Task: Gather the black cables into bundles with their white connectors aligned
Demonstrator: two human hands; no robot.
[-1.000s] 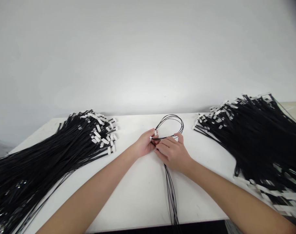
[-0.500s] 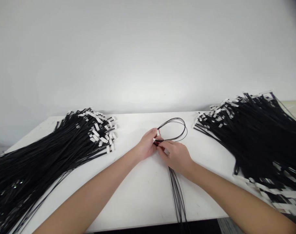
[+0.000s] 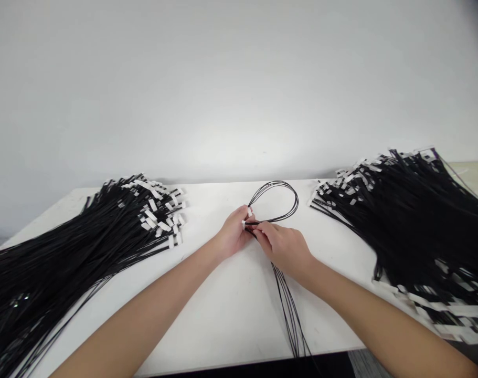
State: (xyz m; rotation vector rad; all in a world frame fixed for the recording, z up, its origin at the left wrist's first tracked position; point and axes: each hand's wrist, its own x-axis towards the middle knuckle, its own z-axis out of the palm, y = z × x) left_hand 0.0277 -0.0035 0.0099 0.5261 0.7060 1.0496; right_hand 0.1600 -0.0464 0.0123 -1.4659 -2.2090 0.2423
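Note:
Over the middle of the white table, a thin black cable harness (image 3: 293, 206) is bent into a loop that stands out beyond my hands. My left hand (image 3: 235, 232) pinches the cables where the loop's ends meet, and small white connectors show at its fingertips. Close beside it, my right hand (image 3: 285, 247) is closed on the same cables, thumb and forefinger together. Loose strands come out below my right hand and hang past the table's front edge. The fingers partly hide where the cables cross.
A large pile of black cables with white connectors (image 3: 85, 241) lies on the left of the table (image 3: 223, 315). Another such pile (image 3: 427, 226) covers the right side. A pale wall (image 3: 239, 94) rises behind the table.
The loop has become rounder and its strands lie closer together. Both hands have shifted slightly left in view, still holding the cables.

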